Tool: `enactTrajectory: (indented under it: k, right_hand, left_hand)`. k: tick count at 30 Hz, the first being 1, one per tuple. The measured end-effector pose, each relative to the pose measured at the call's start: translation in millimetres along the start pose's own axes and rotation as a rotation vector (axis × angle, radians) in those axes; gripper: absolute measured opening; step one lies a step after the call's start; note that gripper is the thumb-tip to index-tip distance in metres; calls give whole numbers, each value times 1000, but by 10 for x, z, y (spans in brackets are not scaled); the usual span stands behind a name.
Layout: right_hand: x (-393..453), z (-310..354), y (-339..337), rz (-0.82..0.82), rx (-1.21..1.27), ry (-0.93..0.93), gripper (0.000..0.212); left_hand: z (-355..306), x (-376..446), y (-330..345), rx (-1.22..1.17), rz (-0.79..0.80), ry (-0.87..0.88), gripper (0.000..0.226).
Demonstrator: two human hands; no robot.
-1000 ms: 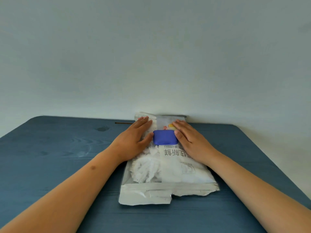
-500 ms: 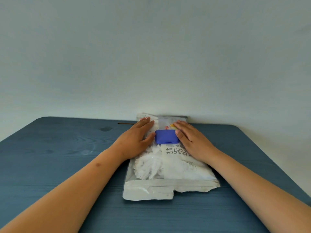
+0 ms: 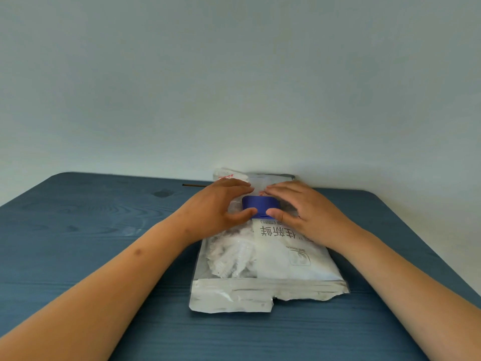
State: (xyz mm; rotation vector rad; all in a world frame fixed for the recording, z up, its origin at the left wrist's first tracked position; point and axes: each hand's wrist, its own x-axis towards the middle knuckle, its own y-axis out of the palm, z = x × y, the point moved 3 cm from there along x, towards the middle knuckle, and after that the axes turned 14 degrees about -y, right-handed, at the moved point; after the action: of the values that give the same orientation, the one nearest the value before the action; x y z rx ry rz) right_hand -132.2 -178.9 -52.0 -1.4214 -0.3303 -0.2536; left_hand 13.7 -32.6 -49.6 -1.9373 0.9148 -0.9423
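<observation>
On the far half of the bag (image 3: 276, 261), the left hand (image 3: 216, 212) and right hand (image 3: 307, 214) each pinch the blue clip (image 3: 260, 203) between thumb and fingers, from opposite sides.

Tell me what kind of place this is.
Likely a plain indoor room, perhaps a home: a blue wood-grain table against a bare pale wall, with a torn foil bag on it and left hand and right hand gripping a small blue object.
</observation>
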Motion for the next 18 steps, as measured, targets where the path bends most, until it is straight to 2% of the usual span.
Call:
enactTrajectory:
  k: [5,12,18]
  right_hand:
    - [17,44,4,36,-10,-33,58]
    - [31,111,33,55,-130,-60,50]
    - [28,131,56,70,-140,-37,49]
  left_hand:
    - [-65,-12,10,-1,35,61,47]
    - [-52,10,54,4,72,33,47]
    - [-53,-2,68,-28,93,-7,48]
